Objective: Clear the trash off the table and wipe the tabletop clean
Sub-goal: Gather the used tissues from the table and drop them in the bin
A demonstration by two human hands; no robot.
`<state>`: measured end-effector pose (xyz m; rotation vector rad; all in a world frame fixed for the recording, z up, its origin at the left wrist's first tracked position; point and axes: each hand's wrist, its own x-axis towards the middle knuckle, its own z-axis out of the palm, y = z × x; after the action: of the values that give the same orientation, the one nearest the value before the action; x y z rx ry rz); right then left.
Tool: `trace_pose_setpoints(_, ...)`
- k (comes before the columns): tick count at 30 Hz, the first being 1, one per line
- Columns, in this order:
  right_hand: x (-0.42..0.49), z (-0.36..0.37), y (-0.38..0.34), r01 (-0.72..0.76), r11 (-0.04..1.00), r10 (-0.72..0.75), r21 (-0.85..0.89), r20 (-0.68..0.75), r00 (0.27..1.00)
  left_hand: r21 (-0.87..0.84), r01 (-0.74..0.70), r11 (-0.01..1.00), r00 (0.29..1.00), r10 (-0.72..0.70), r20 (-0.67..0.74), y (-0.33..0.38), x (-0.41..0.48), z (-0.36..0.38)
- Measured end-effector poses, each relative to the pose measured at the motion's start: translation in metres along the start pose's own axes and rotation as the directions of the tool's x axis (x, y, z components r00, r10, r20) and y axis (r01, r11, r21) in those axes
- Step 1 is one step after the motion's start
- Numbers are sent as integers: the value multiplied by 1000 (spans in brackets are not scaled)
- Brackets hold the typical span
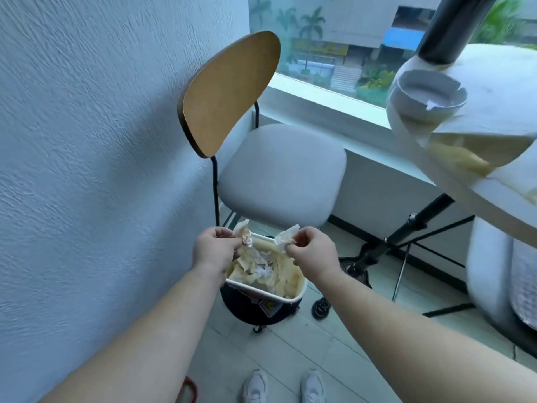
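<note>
Both my hands hang over a white-rimmed trash bin (pixel 293 296) on the floor, filled with crumpled stained paper. My left hand (pixel 215 248) pinches a crumpled stained tissue (pixel 245 235) above the bin's far left rim. My right hand (pixel 312 250) pinches a second white crumpled tissue (pixel 286 238) above the far right rim. The white table (pixel 499 91) juts in at the upper right, blurred, with a roll of toilet paper (pixel 421 103) near its edge and a yellowish stain (pixel 462 158) on its surface.
A chair with a wooden back (pixel 229 91) and a grey seat (pixel 283 173) stands just behind the bin, against the textured wall (pixel 87 141). A black tripod (pixel 406 231) and a dark shoe (pixel 321 306) are to the right. My white shoes (pixel 284 386) are below.
</note>
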<state>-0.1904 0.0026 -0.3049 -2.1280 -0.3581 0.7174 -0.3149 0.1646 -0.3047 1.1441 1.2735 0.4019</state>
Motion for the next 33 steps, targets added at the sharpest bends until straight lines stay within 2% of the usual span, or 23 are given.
trace_pose_setpoints(6,-6,11,33,-62,992,66,-107,33,997,80,71,994,997,-70,-11,-52,8,0)
trace_pose_setpoints(12,-3,11,36,-56,986,73,-158,101,992,99,131,987,990,-134,33,-61,11,-3)
trace_pose_setpoints(21,-10,1,25,-16,981,25,-193,42,999,141,39,989,999,-40,10,-45,7,-13)
trace_pose_setpoints(26,-15,-11,3,25,984,-22,-178,20,1000,187,-74,980,997,69,37,-18,-3,-16)
trace_pose_setpoints(33,-28,-38,-56,126,985,-133,-122,-48,990,152,-273,950,960,259,109,57,-19,-20)
